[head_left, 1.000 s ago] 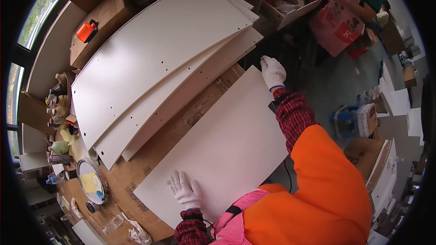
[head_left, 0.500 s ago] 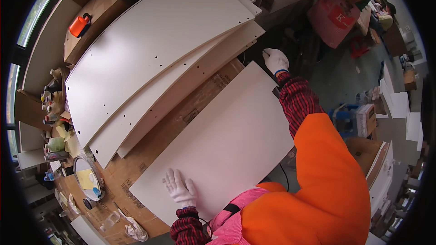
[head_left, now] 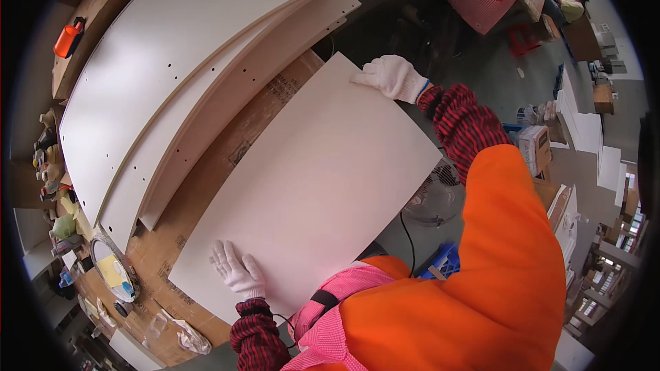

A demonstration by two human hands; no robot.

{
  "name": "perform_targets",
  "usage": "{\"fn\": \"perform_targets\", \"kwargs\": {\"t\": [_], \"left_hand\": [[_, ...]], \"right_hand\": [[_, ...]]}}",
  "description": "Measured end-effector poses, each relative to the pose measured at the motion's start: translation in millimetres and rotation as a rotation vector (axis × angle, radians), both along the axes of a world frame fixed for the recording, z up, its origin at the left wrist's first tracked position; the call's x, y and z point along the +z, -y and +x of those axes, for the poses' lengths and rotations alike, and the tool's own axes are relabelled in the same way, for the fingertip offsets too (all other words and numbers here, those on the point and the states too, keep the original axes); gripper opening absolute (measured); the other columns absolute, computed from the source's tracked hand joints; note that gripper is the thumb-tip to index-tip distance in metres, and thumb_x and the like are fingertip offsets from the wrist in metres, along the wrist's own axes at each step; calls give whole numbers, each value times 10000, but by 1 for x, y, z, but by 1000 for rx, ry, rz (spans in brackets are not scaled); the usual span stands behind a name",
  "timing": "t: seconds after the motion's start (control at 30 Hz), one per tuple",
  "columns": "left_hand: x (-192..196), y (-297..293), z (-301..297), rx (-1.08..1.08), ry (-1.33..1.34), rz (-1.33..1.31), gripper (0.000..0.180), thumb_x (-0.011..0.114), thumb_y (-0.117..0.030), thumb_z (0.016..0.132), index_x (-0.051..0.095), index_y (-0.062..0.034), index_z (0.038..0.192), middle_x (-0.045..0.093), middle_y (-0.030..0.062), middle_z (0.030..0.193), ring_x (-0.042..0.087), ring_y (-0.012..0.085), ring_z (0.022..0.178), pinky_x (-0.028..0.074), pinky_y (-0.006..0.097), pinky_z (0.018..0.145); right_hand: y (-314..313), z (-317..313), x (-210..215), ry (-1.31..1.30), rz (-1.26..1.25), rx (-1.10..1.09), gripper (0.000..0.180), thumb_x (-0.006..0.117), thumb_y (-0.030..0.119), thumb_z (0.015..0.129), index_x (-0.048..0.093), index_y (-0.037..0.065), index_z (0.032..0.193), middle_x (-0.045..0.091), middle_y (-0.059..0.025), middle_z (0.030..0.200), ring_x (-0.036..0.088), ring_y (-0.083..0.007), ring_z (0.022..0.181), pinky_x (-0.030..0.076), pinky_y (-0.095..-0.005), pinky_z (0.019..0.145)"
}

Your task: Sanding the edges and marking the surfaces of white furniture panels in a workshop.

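A plain white rectangular panel (head_left: pixel 309 178) lies slantwise in front of me on brown cardboard. My left hand (head_left: pixel 238 271), in a white knit glove, rests flat on its near left part with the fingers spread. At the panel's far right edge is my right hand (head_left: pixel 393 77), gloved too. Its fingers are bent closed over that edge, with one finger lying along the top face; the fingertips underneath are hidden. Left of the panel, a stack of larger white panels (head_left: pixel 158 48) with small dark holes lies fanned out.
A round lidded tub (head_left: pixel 113 268) with a yellow pad stands on the cardboard (head_left: pixel 148 254) at left, near crumpled plastic (head_left: pixel 192 338). An orange bottle (head_left: pixel 67 40) sits on a box beyond. On the floor at right are a fan (head_left: pixel 436 196) and a blue crate (head_left: pixel 443 261). People are farther off.
My right hand has come inward from beyond the panel's far corner onto its edge. The left hand stays flat on the panel. The whole view has shifted, with things appearing farther left.
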State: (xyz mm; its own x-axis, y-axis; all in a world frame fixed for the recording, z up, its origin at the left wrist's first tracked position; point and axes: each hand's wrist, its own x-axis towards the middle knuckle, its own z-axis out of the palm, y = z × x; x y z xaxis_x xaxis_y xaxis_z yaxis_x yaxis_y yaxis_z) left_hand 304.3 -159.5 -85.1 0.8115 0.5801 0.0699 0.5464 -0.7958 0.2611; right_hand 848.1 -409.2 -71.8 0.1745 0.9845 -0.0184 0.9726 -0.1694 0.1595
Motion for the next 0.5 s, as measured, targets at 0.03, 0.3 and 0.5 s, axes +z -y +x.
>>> {"fn": "perform_targets", "kwargs": {"t": [0.03,0.3,0.5], "left_hand": [[1,1,0,-2,-5,10,560,551,-162,919,463,-40,1458,425,226,1534,383,419,1431,221,564,1214],[6,6,3,-22,-76,18,550,515,-181,964,419,-17,1480,383,219,1562,339,406,1458,202,539,1226],[3,7,1,-48,-68,21,541,496,-196,988,402,-18,1490,359,205,1580,316,399,1469,195,526,1234]], "right_hand": [[16,-7,0,-2,-10,-13,392,529,155,891,619,273,1253,619,-9,927,653,-211,804,554,-327,698],[146,-84,13,-246,130,-53,415,579,136,834,668,222,1230,553,-37,745,606,-249,679,499,-383,592],[238,-159,23,-299,19,-335,412,594,87,834,658,187,1229,549,-37,760,616,-246,708,516,-382,619]]}}
